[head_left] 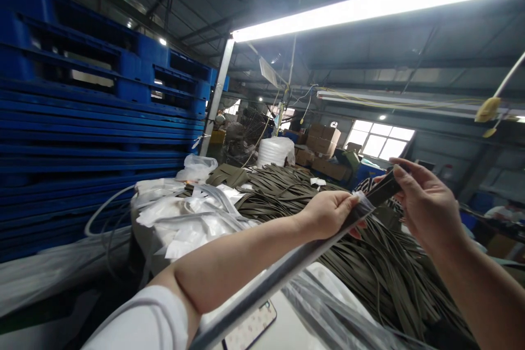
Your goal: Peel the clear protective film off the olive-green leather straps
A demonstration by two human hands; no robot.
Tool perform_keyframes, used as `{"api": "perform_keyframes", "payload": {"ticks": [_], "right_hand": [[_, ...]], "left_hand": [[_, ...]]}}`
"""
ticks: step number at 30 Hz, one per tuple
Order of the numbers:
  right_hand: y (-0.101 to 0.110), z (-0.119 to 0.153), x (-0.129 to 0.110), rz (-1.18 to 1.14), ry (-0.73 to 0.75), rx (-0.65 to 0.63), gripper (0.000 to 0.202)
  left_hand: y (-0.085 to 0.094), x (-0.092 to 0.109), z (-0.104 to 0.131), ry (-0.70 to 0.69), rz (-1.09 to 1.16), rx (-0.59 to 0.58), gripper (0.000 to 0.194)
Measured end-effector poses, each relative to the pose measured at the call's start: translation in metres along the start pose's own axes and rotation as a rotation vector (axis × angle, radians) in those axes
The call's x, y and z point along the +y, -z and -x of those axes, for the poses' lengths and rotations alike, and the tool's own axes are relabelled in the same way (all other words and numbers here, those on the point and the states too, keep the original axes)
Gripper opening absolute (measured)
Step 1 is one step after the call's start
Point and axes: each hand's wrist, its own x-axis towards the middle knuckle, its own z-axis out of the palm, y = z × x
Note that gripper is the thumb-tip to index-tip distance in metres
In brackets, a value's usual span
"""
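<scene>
A long dark strip (pixel 383 188) runs diagonally up to the right, most of its length inside a clear plastic sleeve (pixel 283 273). My left hand (pixel 330 213) is closed on the mouth of the sleeve, around the strip. Further right, my right hand (pixel 426 202) pinches the bare upper end of the strip between thumb and fingers. Beneath both hands lies a big heap of olive-green strips (pixel 381 268). More clear plastic sleeves (pixel 328 311) lie below, near the front.
A patterned phone (pixel 252 328) lies on the white table under the sleeve. White plastic bags (pixel 197 224) cover the table's left side. Stacked blue pallets (pixel 94 136) stand at left. Behind are a white wrapped roll (pixel 275 151), cartons (pixel 322 139) and, far right, a seated person (pixel 506 212).
</scene>
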Motion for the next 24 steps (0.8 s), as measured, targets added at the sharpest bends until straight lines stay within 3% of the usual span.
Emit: {"api": "perform_keyframes", "payload": {"ticks": [9,13,15,18,20,22,24], "right_hand": [[-0.008,0.021,0.018,0.237,0.042,-0.134,0.037],[-0.002,0.029,0.02,-0.033,-0.074,-0.172,0.036],[-0.006,0.049,0.024,-0.086,-0.185,-0.308,0.035],[-0.028,0.096,0.036,-0.012,-0.448,-0.716,0.037],[-0.043,0.123,0.041,0.012,-0.612,-0.913,0.039],[-0.048,0.13,0.039,0.002,-0.697,-0.977,0.046],[-0.041,0.117,0.036,-0.029,-0.661,-0.859,0.046]], "left_hand": [[0.0,0.005,-0.007,-0.01,0.014,0.032,0.055],[0.009,0.007,-0.002,-0.053,-0.026,0.078,0.055],[0.011,0.007,-0.001,-0.077,-0.036,0.099,0.054],[0.006,0.011,0.003,-0.063,-0.042,0.055,0.053],[0.004,0.016,0.009,-0.054,-0.061,0.002,0.053],[0.007,0.021,0.019,-0.093,-0.09,0.005,0.054],[0.021,0.022,0.037,-0.11,-0.097,0.012,0.058]]}}
